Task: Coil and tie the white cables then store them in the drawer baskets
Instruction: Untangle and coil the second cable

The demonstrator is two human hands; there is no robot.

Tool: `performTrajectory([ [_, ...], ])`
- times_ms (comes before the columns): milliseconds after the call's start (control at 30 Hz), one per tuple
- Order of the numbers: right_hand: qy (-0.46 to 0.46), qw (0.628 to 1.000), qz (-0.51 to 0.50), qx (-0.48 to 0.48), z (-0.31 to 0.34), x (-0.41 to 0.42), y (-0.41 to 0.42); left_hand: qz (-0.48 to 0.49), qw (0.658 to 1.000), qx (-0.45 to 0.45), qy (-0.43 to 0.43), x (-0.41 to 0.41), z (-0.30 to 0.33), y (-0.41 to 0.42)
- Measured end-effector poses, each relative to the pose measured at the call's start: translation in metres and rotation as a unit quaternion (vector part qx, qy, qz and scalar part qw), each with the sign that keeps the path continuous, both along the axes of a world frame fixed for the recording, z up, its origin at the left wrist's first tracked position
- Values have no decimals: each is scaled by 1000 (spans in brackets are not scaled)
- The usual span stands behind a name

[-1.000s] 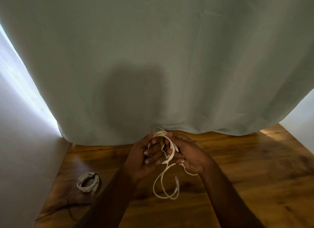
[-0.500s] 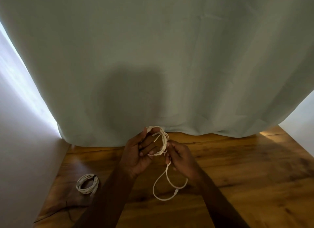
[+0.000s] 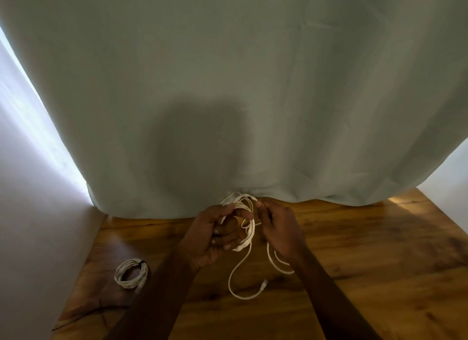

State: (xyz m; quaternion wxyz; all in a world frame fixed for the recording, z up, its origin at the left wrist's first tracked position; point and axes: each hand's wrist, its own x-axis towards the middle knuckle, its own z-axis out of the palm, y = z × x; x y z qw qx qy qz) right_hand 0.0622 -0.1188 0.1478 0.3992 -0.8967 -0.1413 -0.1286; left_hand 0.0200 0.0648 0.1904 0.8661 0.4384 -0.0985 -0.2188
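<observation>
The left hand (image 3: 215,236) holds a bunch of loops of the white cable (image 3: 247,228). Its fingers curl around the loops, and its thumb lies across the top of them. The right hand (image 3: 278,228) is just beside it, on the other side of the loops. Its fingertips (image 3: 258,204) pinch the cable near the top of the bunch. The two hands are close together, up above the wooden table (image 3: 354,276).

The loose end of the cable hangs down below the hands in a long bend, and its little plug (image 3: 264,284) points up. Another bit of the cable curves under the right wrist.

Off to the left of the left arm, a coiled cable (image 3: 131,276) lies on the table, tied with a dark band. Behind the hands hangs a big pale green cloth (image 3: 228,86).
</observation>
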Motion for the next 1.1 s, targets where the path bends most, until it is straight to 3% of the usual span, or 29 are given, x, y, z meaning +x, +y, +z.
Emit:
performTrajectory([
  [67, 8, 1000, -3, 0, -2, -2, 1, 17, 996, 84, -30, -2, 0, 0],
  [167, -5, 1000, -22, 6, 1, -1, 2, 50, 962, 256, -75, -6, -6, -3],
  [233, -11, 999, -30, 0, 4, 2, 2, 54, 954, 287, -72, -7, -13, -5],
  [500, -2, 1000, -12, -8, 2, 3, 1, 17, 987, 153, -35, 0, -12, -4],
  [700, -9, 1000, -14, -1, 2, 3, 3, 8, 988, 153, 5, 5, -31, -4],
  [867, 8, 1000, -5, -24, -7, -1, -2, 27, 999, -35, -22, 9, -22, -4],
  [967, 23, 1000, 10, -15, -20, -10, 4, 26, 994, -97, -41, 14, -18, -5],
  [1100, 19, 998, 15, -59, -27, -15, 9, 56, 985, -164, 4, 16, -15, -9],
])
